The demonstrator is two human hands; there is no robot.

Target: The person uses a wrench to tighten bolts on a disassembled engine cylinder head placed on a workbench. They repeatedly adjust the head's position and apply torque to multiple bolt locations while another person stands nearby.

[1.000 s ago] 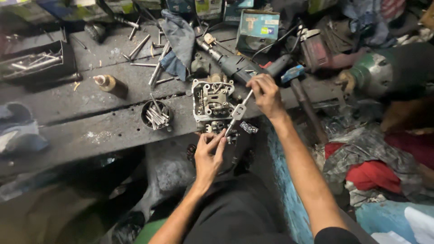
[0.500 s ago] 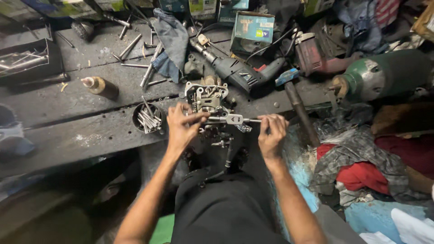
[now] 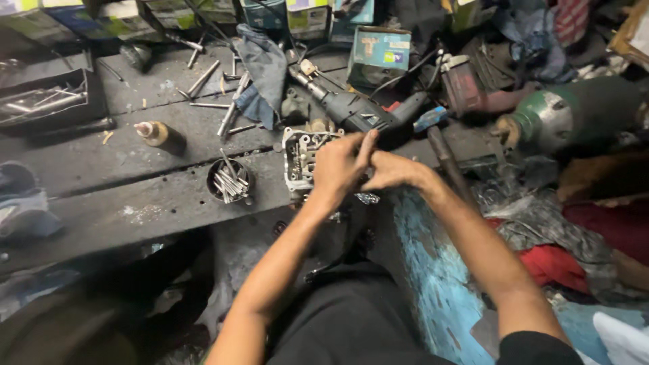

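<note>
Head view: left hand and right hand meet over the metal engine part at the table front edge, fingers curled and pressed together; what they pinch is hidden. Cup of bolts just left, power drill close behind. Open table surface lies left of the cup; right side crowded.
</note>
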